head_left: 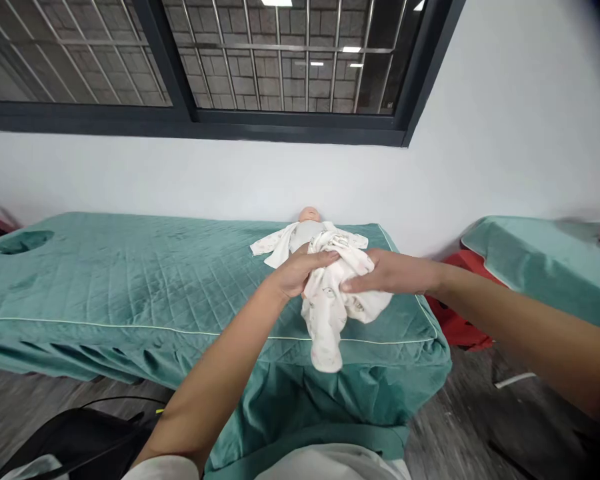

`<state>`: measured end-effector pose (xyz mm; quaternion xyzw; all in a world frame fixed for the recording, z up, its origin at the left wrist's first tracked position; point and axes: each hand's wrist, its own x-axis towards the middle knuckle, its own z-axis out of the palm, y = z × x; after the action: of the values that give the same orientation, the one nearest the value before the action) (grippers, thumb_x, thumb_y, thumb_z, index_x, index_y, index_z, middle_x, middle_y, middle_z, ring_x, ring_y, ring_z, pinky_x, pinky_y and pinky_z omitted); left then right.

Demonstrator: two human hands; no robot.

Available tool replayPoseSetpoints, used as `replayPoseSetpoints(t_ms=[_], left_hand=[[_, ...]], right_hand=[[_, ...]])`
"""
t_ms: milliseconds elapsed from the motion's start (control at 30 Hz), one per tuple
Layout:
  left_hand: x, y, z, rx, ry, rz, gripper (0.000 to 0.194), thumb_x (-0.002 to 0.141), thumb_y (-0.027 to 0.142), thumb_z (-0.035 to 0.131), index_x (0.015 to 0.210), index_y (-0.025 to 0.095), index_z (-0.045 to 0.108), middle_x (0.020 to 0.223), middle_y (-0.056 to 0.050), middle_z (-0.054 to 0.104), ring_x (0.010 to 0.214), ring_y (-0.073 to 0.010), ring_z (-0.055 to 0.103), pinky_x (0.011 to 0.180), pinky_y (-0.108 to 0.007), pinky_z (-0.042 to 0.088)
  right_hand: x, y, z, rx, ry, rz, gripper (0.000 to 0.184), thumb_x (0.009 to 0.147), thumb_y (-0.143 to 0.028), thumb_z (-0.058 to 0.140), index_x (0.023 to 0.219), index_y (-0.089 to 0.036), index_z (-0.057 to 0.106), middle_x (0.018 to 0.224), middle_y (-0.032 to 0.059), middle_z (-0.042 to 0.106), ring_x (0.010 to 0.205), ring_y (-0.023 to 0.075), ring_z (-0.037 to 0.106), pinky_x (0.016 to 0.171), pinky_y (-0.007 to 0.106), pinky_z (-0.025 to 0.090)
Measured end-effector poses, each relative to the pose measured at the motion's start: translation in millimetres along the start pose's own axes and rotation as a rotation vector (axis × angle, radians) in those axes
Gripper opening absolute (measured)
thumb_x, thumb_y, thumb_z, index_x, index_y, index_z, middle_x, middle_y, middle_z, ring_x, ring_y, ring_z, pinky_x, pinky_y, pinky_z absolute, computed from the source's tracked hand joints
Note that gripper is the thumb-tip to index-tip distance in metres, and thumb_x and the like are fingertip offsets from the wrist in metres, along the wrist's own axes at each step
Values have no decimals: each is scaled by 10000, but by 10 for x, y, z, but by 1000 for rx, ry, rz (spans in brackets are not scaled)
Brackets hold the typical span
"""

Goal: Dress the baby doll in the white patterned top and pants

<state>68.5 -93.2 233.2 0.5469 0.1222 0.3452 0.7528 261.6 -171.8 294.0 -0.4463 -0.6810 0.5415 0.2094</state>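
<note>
A baby doll [309, 215] lies on its back at the far side of a teal quilted bed [130, 280], head toward the wall. Its white printed garment [330, 307] is open at the chest and bunched up over the legs, with one leg of the cloth hanging over the bed's near edge. My left hand [300, 269] grips the bunched cloth from the left. My right hand [390, 272] holds the same bundle from the right. The doll's lower body is hidden under the cloth.
A second teal-covered bed [540, 260] stands at the right, with red cloth [455, 320] on the floor between the two. A black bag [75, 443] lies at the lower left. Behind the beds are a white wall and a barred window [280, 60].
</note>
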Motion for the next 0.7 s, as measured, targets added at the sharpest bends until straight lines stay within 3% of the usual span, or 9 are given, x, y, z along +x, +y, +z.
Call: replayPoseSetpoints(t_ms=[133, 233, 333, 433, 600, 633, 700], left_hand=[[17, -159, -7, -71, -5, -72, 626, 715, 560, 783, 1148, 119, 688, 1052, -139, 751, 1000, -296, 712, 871, -375, 558], [-54, -200, -68, -21, -90, -180, 690, 673, 594, 801, 1154, 111, 690, 1090, -165, 743, 1030, -318, 703, 907, -405, 549], [-140, -113, -161, 72, -125, -235, 701, 585, 403, 908, 1181, 112, 682, 1139, -175, 730, 1061, -336, 691, 938, -427, 539], [-180, 44, -243, 99, -2, -137, 657, 622, 300, 894, 1212, 122, 666, 1150, -166, 728, 1062, -324, 693, 946, -424, 535], [-161, 191, -293, 80, 136, 4, 454, 717, 321, 830, 1088, 96, 696, 1060, -149, 748, 985, -297, 716, 881, -390, 560], [-156, 192, -297, 80, 155, 12, 448, 715, 326, 832, 1075, 97, 696, 1047, -144, 750, 969, -289, 718, 865, -382, 564], [-152, 181, -313, 96, 195, 19, 470, 716, 347, 831, 1099, 114, 689, 1049, -130, 750, 941, -266, 719, 835, -361, 569]], right_hand=[[171, 227, -40, 299, 310, -142, 410, 789, -465, 765, 1091, -189, 734, 1041, 75, 747, 944, 217, 690, 838, 330, 544], [273, 302, -30, 545, 358, -227, 417, 822, -473, 728, 1116, -178, 719, 1030, 90, 746, 941, 234, 699, 854, 357, 562], [318, 316, 27, 605, 355, -242, 414, 853, -482, 691, 1139, -185, 706, 1036, 85, 746, 927, 231, 704, 838, 352, 573], [323, 319, 60, 532, 295, -224, 441, 870, -502, 671, 1182, -191, 689, 1048, 75, 744, 933, 210, 699, 821, 322, 571], [319, 247, 27, 132, -116, -105, 448, 777, -393, 793, 1157, -171, 710, 1069, 58, 736, 987, 191, 676, 844, 291, 546], [330, 217, 26, 82, -129, -96, 435, 770, -384, 797, 1142, -174, 715, 1081, 58, 734, 1001, 193, 670, 852, 294, 542], [374, 164, 36, 87, -16, -108, 411, 776, -410, 784, 1108, -176, 724, 1076, 65, 734, 990, 195, 669, 836, 299, 542]])
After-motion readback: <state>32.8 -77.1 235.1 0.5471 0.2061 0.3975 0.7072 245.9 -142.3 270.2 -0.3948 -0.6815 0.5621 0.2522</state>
